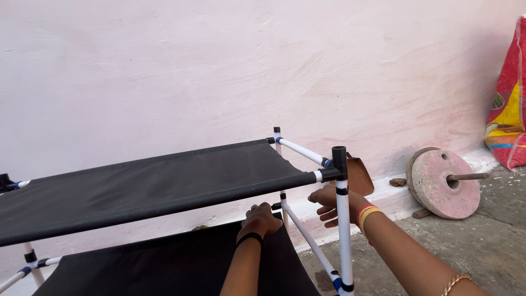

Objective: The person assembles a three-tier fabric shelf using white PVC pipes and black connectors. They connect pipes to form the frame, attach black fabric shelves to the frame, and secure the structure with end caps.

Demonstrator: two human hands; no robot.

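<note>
A pale pink plastered wall (pixel 219 66) fills the far half of the view. Against it stands a fabric shelf rack (pixel 164 192) of white tubes and black connectors, seen from above at its right end and set parallel to the wall. The upper black fabric tier (pixel 153 181) is stretched taut between its long rails, so that it lies flat. The lower black fabric tier (pixel 175 263) hangs beneath it at the near edge of the view. The near right upright tube (pixel 343 230) rises to an open black connector (pixel 339 156), in which no further tube is seated.

The left hand (pixel 258 219) is clenched over the far right edge of the lower tier, beside the short cross tube (pixel 307 238), apparently to pull the cloth toward the frame. The right hand (pixel 331 204) lies behind the upright, fingers curled; whether a tube is grasped cannot be told, as the post covers the palm.

On the concrete floor (pixel 438 252) to the right, a round grinding stone (pixel 445 183) with an iron handle leans against the wall's base. A red and yellow woven sack (pixel 507 104) is cut off by the right edge. A brown flat object (pixel 359 175) behind the connector cannot be identified. The rack's left end and feet lie outside the view.
</note>
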